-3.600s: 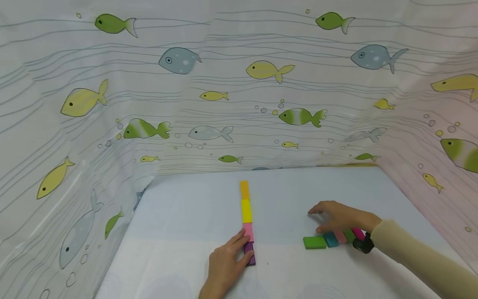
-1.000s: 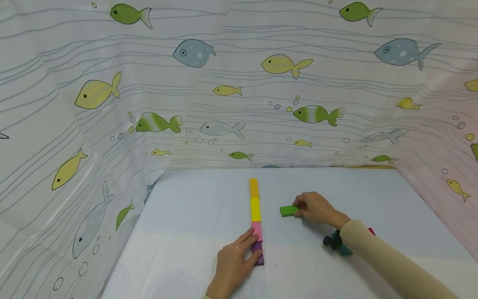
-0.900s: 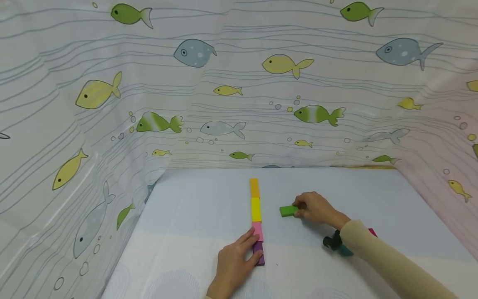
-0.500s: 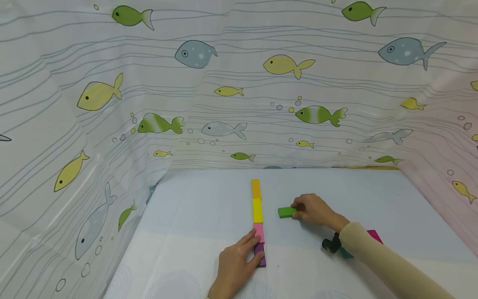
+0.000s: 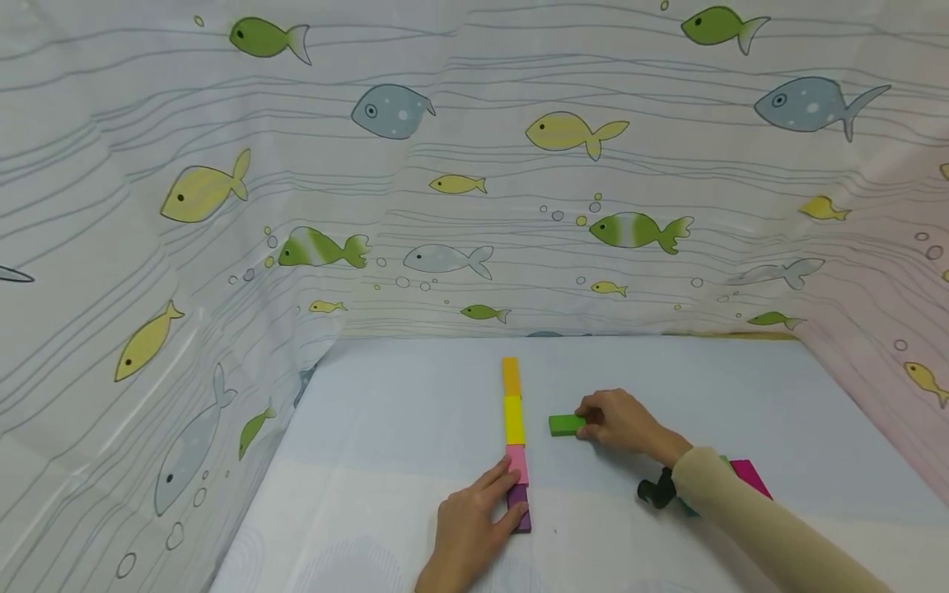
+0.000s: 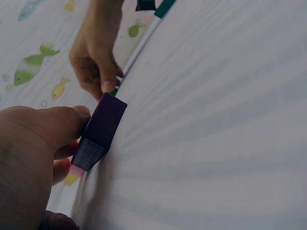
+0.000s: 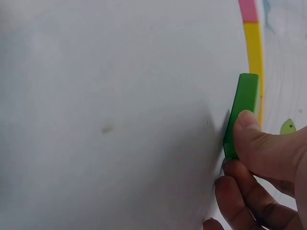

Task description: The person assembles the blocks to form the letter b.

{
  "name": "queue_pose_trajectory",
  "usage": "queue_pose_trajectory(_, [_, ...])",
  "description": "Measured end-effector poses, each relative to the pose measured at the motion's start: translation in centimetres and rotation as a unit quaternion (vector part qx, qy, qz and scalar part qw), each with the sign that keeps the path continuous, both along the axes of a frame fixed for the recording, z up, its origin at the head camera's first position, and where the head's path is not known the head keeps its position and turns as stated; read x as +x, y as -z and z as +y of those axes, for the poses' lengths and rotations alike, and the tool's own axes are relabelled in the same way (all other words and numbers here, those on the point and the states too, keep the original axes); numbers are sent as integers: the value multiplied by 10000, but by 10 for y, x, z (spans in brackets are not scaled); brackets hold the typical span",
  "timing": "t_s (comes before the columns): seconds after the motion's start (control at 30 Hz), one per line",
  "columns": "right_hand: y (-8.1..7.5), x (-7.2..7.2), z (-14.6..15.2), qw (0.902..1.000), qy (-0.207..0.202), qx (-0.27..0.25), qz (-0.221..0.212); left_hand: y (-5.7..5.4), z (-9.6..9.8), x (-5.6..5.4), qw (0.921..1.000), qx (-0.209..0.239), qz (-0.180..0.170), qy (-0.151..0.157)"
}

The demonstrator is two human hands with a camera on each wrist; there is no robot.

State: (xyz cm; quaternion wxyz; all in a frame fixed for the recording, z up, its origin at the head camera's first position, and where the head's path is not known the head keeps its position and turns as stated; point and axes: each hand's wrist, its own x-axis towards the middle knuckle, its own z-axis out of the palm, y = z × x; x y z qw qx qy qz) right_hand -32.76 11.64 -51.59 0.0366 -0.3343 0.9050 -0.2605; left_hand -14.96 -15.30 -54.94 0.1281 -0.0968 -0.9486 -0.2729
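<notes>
A line of domino-like blocks runs away from me on the white table: purple, pink, yellow and orange at the far end. My left hand rests on the near end, fingertips on the pink block and thumb on the purple one. To the right of the yellow block, my right hand pinches a green block by its right end. A gap separates the green block's left end from the line. In the right wrist view, the thumb lies along the green block.
More blocks lie partly hidden under my right forearm, among them a magenta block and a teal block. A black wrist camera sits on the right wrist. Fish-patterned sheets enclose the white table.
Since the earliest frame, my right hand has taken the green block from the group at right and brought it left near the line. Lately it has barely moved. The left hand stays in place.
</notes>
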Motion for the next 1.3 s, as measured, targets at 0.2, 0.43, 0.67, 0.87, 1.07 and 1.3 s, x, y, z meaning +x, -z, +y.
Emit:
queue_pose_trajectory(0.2, [1,1,0,9999,-15,-131,-88,0,0,0,9999,12,-146,-26])
queue_pose_trajectory(0.43, [5,3,4,9996,-27,-234,-177,1,2,2,9997,11,-256,-63])
queue_pose_trajectory(0.67, [5,4,5,9994,-55,-305,-160,0,2,3,10000,3,-49,-34])
queue_pose_trajectory(0.87, [7,4,6,9993,-70,-321,-176,-3,3,2,10000,2,-62,-57])
queue_pose_trajectory(1.07, [9,2,8,9991,-128,-238,-318,-1,2,2,10000,10,0,-31])
queue_pose_trajectory(1.3, [4,3,12,9975,-239,-154,-648,0,1,2,10000,51,3,-29])
